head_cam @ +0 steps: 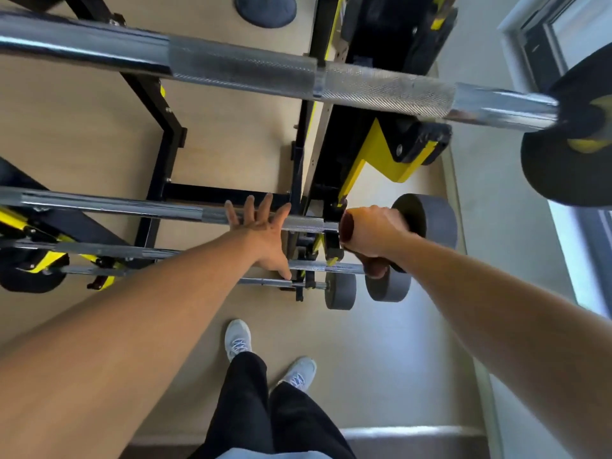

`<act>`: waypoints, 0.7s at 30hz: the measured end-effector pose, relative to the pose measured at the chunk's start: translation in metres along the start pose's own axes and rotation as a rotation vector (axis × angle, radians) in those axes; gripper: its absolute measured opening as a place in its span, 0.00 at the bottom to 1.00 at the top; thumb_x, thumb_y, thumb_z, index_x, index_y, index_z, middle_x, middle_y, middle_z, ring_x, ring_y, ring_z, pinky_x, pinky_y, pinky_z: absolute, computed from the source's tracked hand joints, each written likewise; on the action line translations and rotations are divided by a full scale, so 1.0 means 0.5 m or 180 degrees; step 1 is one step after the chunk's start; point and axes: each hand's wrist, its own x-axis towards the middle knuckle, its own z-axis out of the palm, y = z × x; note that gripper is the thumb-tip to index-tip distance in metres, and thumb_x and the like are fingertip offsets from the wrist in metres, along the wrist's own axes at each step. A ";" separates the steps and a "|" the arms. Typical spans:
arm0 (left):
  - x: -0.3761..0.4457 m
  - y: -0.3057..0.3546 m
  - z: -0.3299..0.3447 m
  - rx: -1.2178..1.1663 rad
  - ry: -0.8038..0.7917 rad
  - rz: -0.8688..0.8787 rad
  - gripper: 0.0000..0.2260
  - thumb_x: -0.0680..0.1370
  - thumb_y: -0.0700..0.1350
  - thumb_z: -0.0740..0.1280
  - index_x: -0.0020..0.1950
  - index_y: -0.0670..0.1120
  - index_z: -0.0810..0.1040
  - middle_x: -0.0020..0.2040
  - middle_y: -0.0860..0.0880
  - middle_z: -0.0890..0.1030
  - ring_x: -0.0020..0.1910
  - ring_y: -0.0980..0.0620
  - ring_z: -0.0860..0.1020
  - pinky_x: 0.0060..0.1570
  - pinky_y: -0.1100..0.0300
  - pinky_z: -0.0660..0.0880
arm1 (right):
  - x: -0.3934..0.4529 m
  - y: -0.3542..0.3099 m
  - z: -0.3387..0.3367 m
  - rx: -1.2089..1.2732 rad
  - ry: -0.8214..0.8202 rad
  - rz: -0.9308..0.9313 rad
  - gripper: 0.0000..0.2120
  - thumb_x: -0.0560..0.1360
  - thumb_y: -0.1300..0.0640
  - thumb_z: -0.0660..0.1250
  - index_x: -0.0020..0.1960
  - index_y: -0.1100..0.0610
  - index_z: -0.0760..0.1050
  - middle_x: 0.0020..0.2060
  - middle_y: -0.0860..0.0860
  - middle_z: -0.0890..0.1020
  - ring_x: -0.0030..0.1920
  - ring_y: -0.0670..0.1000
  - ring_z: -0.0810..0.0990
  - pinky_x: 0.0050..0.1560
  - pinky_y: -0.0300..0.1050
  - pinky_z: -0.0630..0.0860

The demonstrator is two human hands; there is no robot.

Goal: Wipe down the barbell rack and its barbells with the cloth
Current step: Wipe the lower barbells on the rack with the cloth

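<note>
The left hand [261, 226] lies flat with straight fingers on a thin shiny steel barbell [149, 207] in the black and yellow rack [159, 154], likely to steady it. The right hand [371, 233] squeezes a dark red cloth [347, 226] round that bar's end beside its grey weight [430, 220], to rub it clean.

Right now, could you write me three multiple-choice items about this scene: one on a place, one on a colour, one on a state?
1. Where is the right hand? A) on the top barbell B) beside a grey plate C) on the floor
2. The rack bracket is: A) red B) yellow C) green
3. The left hand is: A) a fist B) holding a bottle C) open

Answers: B, it grips the dark cloth next to the plate; B, yellow paint shows; C, its fingers are spread straight.
</note>
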 end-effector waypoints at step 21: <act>0.008 0.002 0.011 0.0128 0.0099 -0.0019 0.64 0.63 0.72 0.73 0.78 0.55 0.27 0.76 0.43 0.24 0.76 0.34 0.29 0.70 0.28 0.33 | -0.032 -0.019 0.047 -0.0020 0.1167 -0.0048 0.09 0.78 0.52 0.67 0.58 0.51 0.74 0.40 0.51 0.82 0.38 0.55 0.78 0.42 0.48 0.71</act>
